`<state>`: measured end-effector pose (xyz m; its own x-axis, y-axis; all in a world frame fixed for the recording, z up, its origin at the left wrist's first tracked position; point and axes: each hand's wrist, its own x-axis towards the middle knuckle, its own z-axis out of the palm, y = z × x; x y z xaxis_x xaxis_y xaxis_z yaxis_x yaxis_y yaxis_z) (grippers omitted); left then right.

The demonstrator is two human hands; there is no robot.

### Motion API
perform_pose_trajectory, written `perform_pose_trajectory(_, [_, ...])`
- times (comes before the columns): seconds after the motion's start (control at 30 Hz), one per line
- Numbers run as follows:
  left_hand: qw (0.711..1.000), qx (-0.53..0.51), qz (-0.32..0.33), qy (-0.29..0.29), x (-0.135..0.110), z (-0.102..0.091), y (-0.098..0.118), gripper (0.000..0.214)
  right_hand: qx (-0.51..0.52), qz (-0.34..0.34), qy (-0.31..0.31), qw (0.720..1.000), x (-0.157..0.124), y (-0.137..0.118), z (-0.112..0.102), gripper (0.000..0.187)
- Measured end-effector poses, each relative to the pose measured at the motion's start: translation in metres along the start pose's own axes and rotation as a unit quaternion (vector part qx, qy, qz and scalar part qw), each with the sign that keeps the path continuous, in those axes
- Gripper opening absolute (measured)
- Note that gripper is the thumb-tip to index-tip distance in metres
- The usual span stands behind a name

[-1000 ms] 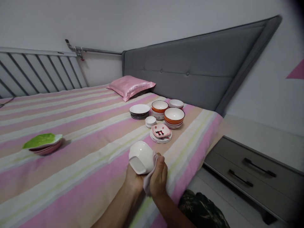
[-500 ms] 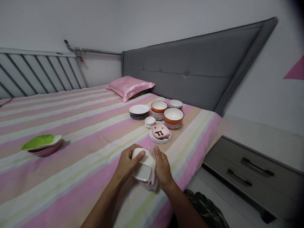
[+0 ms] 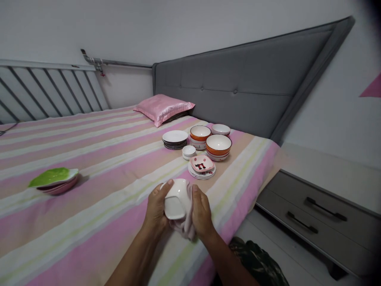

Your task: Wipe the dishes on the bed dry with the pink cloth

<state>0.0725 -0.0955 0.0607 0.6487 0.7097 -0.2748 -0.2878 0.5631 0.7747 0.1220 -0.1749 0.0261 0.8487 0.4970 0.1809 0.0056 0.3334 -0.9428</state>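
A small white squarish bowl (image 3: 175,204) is held above the near edge of the bed, its underside tilted toward me. My left hand (image 3: 157,206) grips its left side, thumb over the outer wall. A pale pink cloth (image 3: 187,226) covers the bowl's right side, pressed there by my right hand (image 3: 202,208). Just beyond my hands, a pink square dish (image 3: 201,163) with a dark and red figure lies on a stack of white plates (image 3: 205,176). The inside of the held bowl is hidden from view.
Behind stand small white dishes (image 3: 189,151), white-topped plates (image 3: 175,137), orange-rimmed bowls (image 3: 218,145) and a white bowl (image 3: 220,129). Leaf-shaped dishes (image 3: 55,178) sit at left on the striped bedspread (image 3: 98,198). A pink pillow (image 3: 163,109) rests by the grey headboard (image 3: 232,75). A nightstand (image 3: 315,218) stands right.
The bowl has turned and tipped in my hands, showing more of its side wall. My left thumb has shifted from its base to the upper edge. The cloth stays under my right hand.
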Motion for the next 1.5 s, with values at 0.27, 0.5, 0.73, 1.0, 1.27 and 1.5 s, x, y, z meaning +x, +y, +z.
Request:
perform_pose_trajectory(0.27, [0.968, -0.196, -0.152, 0.032, 0.003, 0.005, -0.005, 0.020, -0.019, 0.002, 0.052, 0.998, -0.012, 0.013, 0.008, 0.053])
perform_pose_trajectory(0.5, [0.958, -0.236, -0.161, -0.009, 0.014, -0.011, -0.002, 0.029, -0.105, -0.094, -0.004, 0.990, -0.029, 0.017, 0.016, 0.038])
perform_pose_trajectory(0.73, [0.965, -0.202, -0.163, -0.024, 0.009, -0.007, -0.001, 0.032, -0.108, -0.096, -0.054, 0.988, -0.015, 0.003, 0.002, 0.031])
perform_pose_trajectory(1.0, [0.994, 0.048, 0.045, -0.093, 0.002, -0.006, -0.003, 0.044, 0.048, -0.011, -0.070, 0.996, -0.001, -0.008, -0.009, 0.040])
perform_pose_trajectory(1.27, [0.981, 0.140, 0.088, -0.100, 0.009, -0.013, 0.005, 0.042, 0.099, 0.027, -0.067, 0.992, -0.001, -0.011, -0.013, 0.043])
perform_pose_trajectory(1.5, [0.980, 0.140, 0.108, -0.095, 0.013, -0.017, 0.016, 0.045, 0.072, -0.010, -0.075, 0.995, 0.003, -0.022, -0.018, 0.031])
